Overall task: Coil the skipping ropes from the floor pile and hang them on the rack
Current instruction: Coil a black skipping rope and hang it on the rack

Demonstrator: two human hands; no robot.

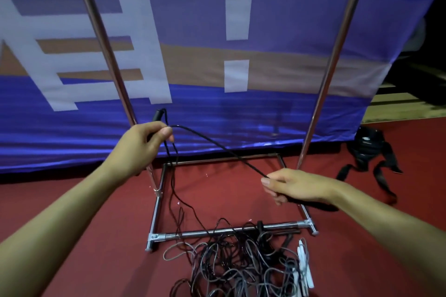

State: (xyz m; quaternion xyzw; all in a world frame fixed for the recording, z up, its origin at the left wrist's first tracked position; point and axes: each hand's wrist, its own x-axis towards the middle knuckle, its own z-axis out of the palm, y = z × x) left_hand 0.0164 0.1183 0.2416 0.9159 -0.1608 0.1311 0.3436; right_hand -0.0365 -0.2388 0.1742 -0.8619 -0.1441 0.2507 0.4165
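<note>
A black skipping rope [212, 144] was held taut between 2 hands above the red floor [96, 212]: its handle end was gripped in the curled fingers of the left hand [142, 142], raised beside the rack's left upright, while the cord was pinched by the right hand [289, 185] lower down. Loose strands from the left hand were left trailing down to the tangled pile of ropes [239, 265], which was spread across the front base bar of the metal rack [231, 230]. A blue banner [241, 108] was hung behind, and a black strapped bag [366, 149] was seen on the floor at right.
</note>
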